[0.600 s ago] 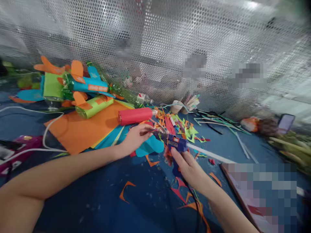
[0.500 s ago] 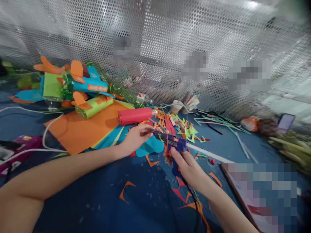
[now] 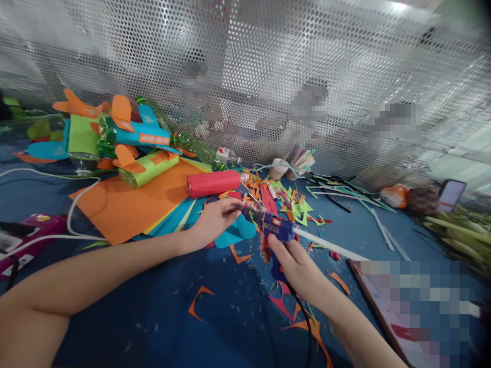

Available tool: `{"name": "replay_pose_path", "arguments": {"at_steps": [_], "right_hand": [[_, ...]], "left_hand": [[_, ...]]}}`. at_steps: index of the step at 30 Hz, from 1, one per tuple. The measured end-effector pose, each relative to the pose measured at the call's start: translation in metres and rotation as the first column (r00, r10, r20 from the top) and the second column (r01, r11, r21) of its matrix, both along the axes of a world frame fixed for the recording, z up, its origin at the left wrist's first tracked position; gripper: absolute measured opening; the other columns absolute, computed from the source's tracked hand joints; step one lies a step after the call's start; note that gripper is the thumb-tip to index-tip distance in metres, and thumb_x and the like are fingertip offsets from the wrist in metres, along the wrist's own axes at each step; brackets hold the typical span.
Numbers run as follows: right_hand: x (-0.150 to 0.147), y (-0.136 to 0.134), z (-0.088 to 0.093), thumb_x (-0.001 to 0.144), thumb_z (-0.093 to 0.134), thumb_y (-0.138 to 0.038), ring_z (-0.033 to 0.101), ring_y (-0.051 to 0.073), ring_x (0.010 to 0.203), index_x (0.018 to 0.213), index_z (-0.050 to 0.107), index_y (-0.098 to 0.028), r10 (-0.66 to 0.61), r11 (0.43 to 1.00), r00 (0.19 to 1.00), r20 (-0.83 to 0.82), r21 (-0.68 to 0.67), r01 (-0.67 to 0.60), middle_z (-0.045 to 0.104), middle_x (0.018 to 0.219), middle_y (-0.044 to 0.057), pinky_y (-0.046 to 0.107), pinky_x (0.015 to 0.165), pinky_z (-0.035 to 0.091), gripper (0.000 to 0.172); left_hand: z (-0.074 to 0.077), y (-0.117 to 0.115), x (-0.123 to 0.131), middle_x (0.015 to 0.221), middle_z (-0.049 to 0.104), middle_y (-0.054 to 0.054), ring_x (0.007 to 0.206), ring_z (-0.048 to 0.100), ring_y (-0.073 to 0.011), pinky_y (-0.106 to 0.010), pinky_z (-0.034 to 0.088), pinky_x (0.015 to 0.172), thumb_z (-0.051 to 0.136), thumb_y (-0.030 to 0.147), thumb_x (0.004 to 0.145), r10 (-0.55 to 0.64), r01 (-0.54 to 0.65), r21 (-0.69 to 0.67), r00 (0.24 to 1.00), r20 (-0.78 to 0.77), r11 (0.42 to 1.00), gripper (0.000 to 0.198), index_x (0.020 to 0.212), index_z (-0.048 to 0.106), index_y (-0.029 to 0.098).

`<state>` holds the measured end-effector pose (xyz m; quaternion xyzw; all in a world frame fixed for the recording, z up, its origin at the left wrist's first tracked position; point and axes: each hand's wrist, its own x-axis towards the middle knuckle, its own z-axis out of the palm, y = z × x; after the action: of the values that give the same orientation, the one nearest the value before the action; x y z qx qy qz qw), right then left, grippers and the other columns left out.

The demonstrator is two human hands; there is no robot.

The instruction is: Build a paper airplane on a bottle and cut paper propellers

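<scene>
My right hand (image 3: 297,263) is wrapped around the handle of a blue hot glue gun (image 3: 282,229). A long white glue stick (image 3: 330,244) juts from its back, and the nozzle points left. My left hand (image 3: 215,220) is closed at the nozzle end, fingers pinched together; what lies between them is too small and dark to make out. Beneath and beside that hand lies a cut blue paper piece (image 3: 236,232). Just beyond it rests a bottle wrapped in red paper (image 3: 215,183), on its side.
Paper-covered bottles with orange fins (image 3: 141,133) are heaped at back left, beside orange sheets (image 3: 115,214). Paper scraps (image 3: 299,207) litter the middle. Cups of markers (image 3: 301,166) stand by the perforated metal screen (image 3: 249,66). A purple power strip (image 3: 42,230) and a framed board (image 3: 368,291) flank me.
Almost nothing differs. Both hands and the glue gun keep nearly the same place, and the blue paper piece by my left hand looks slightly shifted.
</scene>
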<state>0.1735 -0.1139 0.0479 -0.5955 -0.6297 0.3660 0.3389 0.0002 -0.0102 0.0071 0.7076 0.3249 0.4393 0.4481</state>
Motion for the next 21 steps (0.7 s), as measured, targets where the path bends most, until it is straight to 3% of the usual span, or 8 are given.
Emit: {"name": "replay_pose_path", "arguments": {"at_steps": [15,21], "right_hand": [[0.0017,-0.0016,-0.0017,0.087,0.034,-0.055,0.054,0.017,0.070,0.077,0.055,-0.019,0.006,0.999,0.998,0.067,-0.037,-0.003,0.058,0.072,0.002,0.029,0.065,0.042,0.043],[0.0035,-0.0010,0.0008,0.087,0.034,-0.056,0.056,0.018,0.073,0.075,0.055,-0.020,-0.018,1.000,0.992,0.127,-0.004,0.019,0.060,0.072,0.002,0.031,0.069,0.042,0.043]], "left_hand": [[-0.0092,0.0034,-0.0033,0.103,0.065,-0.008,0.095,0.063,-0.0182,-0.034,0.050,0.086,0.050,0.020,0.083,0.012,-0.001,0.138,0.997,-0.080,0.990,0.021,0.102,0.058,0.016],[-0.0048,0.0007,-0.0032,0.101,0.066,-0.007,0.095,0.063,-0.0179,-0.033,0.050,0.085,0.049,0.020,0.084,0.014,-0.003,0.125,0.996,-0.085,0.992,0.019,0.101,0.059,0.016]]}}
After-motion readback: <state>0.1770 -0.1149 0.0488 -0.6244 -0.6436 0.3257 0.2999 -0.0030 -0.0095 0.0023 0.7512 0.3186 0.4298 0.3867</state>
